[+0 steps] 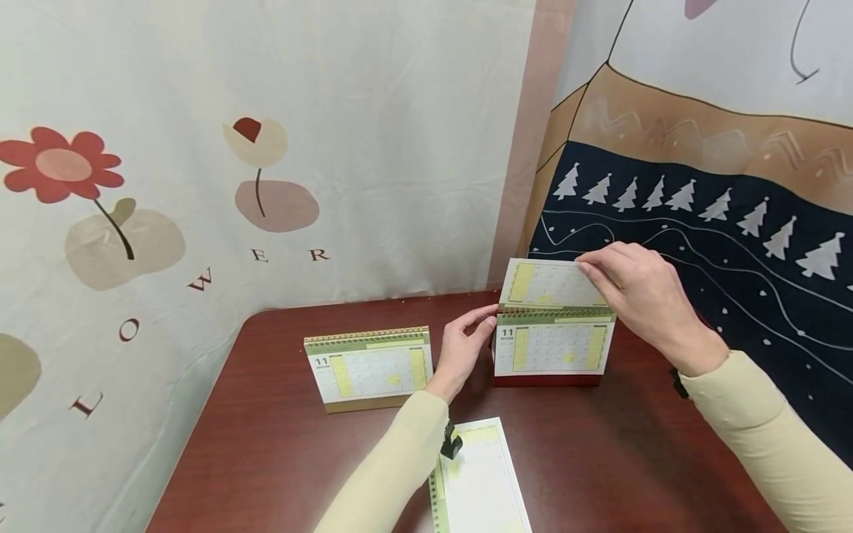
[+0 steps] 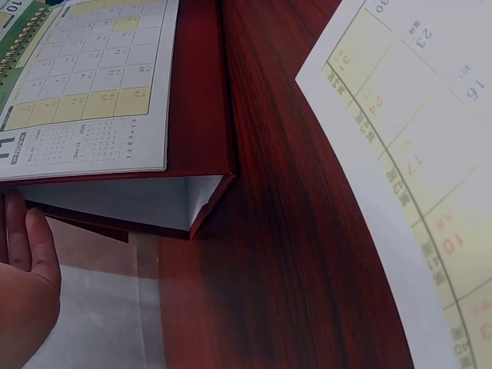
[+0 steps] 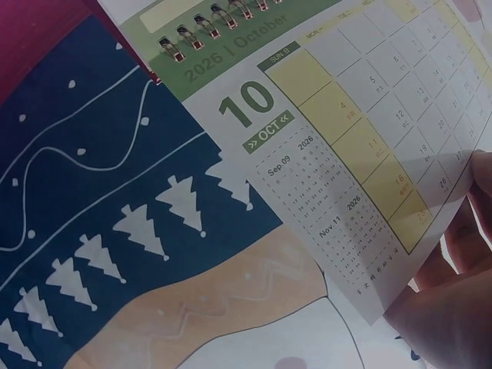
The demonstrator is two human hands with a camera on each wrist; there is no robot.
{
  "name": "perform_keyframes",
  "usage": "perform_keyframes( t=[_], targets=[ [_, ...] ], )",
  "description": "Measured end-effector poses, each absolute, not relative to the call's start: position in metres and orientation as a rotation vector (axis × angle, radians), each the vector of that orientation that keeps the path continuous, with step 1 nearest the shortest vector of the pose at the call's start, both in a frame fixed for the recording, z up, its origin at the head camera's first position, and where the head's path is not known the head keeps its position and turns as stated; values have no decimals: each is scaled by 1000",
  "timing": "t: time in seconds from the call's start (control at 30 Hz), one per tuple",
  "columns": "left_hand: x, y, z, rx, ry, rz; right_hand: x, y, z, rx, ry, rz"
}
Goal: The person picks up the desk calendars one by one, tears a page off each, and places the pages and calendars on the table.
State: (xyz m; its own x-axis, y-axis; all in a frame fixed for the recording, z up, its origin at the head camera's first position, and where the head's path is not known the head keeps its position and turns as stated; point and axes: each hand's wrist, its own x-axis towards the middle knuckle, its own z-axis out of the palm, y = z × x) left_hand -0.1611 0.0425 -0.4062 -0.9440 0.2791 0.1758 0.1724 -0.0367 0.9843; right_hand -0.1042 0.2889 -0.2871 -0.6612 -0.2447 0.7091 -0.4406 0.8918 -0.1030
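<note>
A desk calendar [image 1: 549,348] with a dark red base stands upright at the right, its front page showing 11. My right hand [image 1: 633,296] pinches the outer edge of a raised page [image 1: 543,283] above the spiral binding. In the right wrist view, this lifted October page [image 3: 384,146] slants from the metal rings [image 3: 223,27], with the fingers at its edge. At the calendar's left end, my left hand [image 1: 460,352] holds the upper corner beside the binding between thumb and fingers. The left wrist view shows its fingers [image 2: 42,246] against the open side of the red stand [image 2: 204,115].
Another desk calendar [image 1: 373,370] with a tan base stands to the left, also showing 11. A third calendar [image 1: 483,481] lies near the front, partly under the left forearm. Printed fabric [image 1: 400,148] hangs behind the dark red-brown table [image 1: 266,444].
</note>
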Motion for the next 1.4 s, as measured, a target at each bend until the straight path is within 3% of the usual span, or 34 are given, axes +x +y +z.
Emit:
perform_keyframes(
  t=[0.47, 0.7, 1.4],
  targets=[
    [-161, 46, -404, 400, 2014, 2237, -103, 288, -287, 477, -2328, 353],
    [-177, 53, -424, 347, 2026, 2254, -104, 289, -288, 489, -2317, 344],
    [-182, 54, -430, 525, 2363, 2189, -102, 292, -291, 410, -2358, 390]
  ],
)
